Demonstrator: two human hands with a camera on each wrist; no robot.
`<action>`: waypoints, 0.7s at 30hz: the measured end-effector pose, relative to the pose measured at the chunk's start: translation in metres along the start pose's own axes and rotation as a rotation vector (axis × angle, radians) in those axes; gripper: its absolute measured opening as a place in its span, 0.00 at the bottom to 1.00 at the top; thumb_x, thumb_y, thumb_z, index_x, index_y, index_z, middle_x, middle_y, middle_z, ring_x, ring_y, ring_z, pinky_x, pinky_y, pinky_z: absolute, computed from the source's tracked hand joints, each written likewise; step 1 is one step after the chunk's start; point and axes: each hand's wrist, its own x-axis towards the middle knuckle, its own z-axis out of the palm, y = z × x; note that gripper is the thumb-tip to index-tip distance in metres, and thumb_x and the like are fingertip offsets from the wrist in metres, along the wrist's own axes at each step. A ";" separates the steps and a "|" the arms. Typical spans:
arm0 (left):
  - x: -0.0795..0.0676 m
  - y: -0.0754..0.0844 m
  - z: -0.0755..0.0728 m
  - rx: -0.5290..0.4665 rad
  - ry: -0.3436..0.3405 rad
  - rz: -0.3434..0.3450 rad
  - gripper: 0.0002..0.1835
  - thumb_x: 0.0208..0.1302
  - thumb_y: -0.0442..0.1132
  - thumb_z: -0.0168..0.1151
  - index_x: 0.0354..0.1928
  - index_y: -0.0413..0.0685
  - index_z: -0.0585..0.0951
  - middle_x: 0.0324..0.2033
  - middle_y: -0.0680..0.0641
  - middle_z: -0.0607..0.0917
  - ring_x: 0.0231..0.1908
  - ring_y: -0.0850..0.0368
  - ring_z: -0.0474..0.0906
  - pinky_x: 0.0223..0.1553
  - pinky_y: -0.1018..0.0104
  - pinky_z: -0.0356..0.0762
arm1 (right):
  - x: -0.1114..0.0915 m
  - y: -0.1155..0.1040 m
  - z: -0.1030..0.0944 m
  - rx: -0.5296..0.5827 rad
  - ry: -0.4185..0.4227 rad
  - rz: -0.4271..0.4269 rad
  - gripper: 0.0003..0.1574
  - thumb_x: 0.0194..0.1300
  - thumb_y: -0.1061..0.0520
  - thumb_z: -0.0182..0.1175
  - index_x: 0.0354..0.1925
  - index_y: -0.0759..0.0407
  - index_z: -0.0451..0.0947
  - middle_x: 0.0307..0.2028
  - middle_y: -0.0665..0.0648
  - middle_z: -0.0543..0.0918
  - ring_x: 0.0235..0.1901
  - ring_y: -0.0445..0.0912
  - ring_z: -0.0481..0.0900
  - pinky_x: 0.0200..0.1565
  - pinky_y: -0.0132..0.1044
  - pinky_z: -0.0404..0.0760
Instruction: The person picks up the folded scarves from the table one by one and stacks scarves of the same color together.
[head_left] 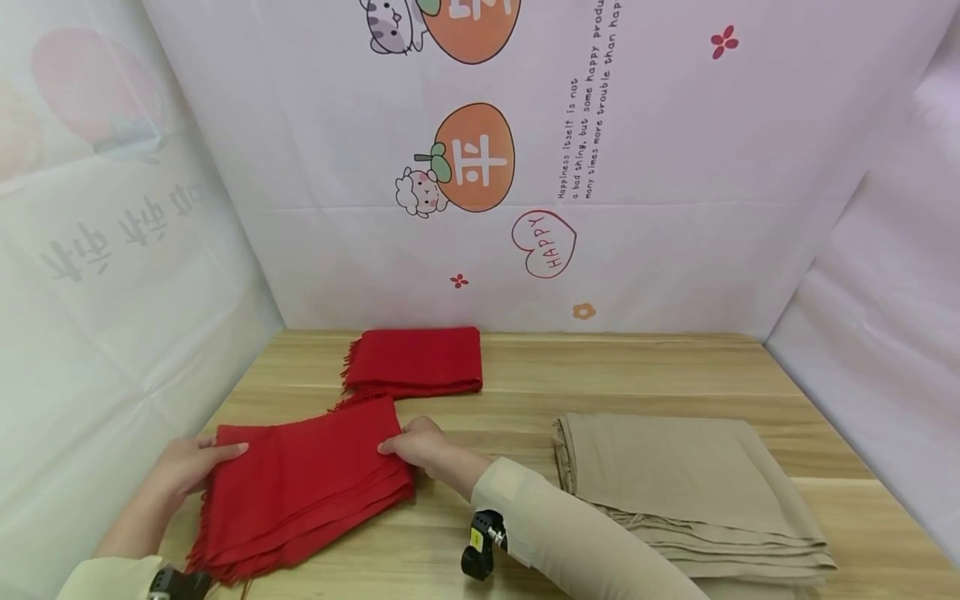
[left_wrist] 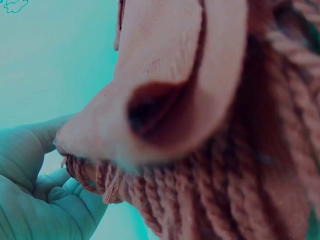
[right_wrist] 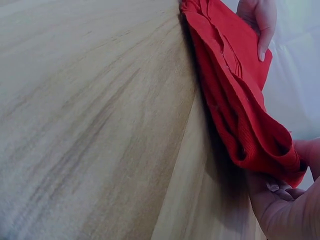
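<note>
Both hands hold a folded red scarf [head_left: 307, 475] with fringed ends at the left front of the table. My left hand [head_left: 183, 467] pinches its far left corner, thumb on top and fingers beneath. In the left wrist view, the folded layers and twisted fringe [left_wrist: 165, 195] fill much of the picture beside the left hand [left_wrist: 45, 185]. At the right edge, my right hand [head_left: 420, 442] pinches the scarf with its thumb over the cloth. The right wrist view shows stacked folds [right_wrist: 240, 110] between the thumb and fingers of the right hand [right_wrist: 290, 200].
Behind the held scarf, another folded red scarf [head_left: 416, 362] lies on the wooden table [head_left: 480, 533]. A stack of folded beige scarves [head_left: 675, 475] with fringe lies at the right. White printed cloth [head_left: 337, 267] walls the back and both sides.
</note>
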 end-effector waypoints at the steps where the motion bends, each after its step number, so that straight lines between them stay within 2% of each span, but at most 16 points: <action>1: 0.000 0.001 0.000 0.003 0.000 0.000 0.23 0.65 0.47 0.64 0.43 0.27 0.80 0.27 0.50 0.83 0.29 0.58 0.80 0.32 0.64 0.79 | 0.000 0.000 0.000 0.002 0.002 -0.001 0.18 0.59 0.58 0.68 0.18 0.56 0.73 0.19 0.49 0.68 0.22 0.42 0.61 0.24 0.32 0.62; 6: -0.003 0.007 0.000 0.023 0.007 0.008 0.21 0.65 0.47 0.63 0.39 0.29 0.80 0.25 0.50 0.82 0.27 0.58 0.79 0.31 0.64 0.78 | -0.001 -0.002 -0.001 0.004 0.012 -0.007 0.12 0.59 0.58 0.69 0.23 0.59 0.78 0.24 0.49 0.73 0.25 0.42 0.63 0.27 0.33 0.64; 11: -0.007 0.011 0.000 0.014 0.008 0.030 0.21 0.66 0.45 0.62 0.40 0.27 0.79 0.26 0.50 0.81 0.27 0.58 0.80 0.31 0.65 0.79 | -0.002 -0.004 -0.002 0.009 0.005 -0.019 0.08 0.59 0.57 0.69 0.30 0.60 0.82 0.31 0.51 0.78 0.29 0.42 0.68 0.32 0.34 0.70; 17: -0.010 0.020 -0.001 -0.007 -0.003 0.052 0.23 0.66 0.46 0.62 0.44 0.26 0.78 0.27 0.51 0.82 0.28 0.58 0.81 0.31 0.65 0.80 | -0.007 -0.010 -0.006 0.002 0.010 -0.026 0.11 0.58 0.55 0.70 0.37 0.60 0.83 0.38 0.51 0.79 0.39 0.43 0.74 0.43 0.38 0.75; 21: -0.011 0.023 -0.002 -0.019 -0.008 0.055 0.22 0.66 0.45 0.62 0.44 0.27 0.78 0.28 0.51 0.82 0.28 0.58 0.82 0.32 0.65 0.80 | -0.009 -0.013 -0.011 -0.022 0.006 -0.040 0.16 0.58 0.55 0.70 0.42 0.62 0.83 0.41 0.52 0.80 0.43 0.44 0.75 0.46 0.40 0.76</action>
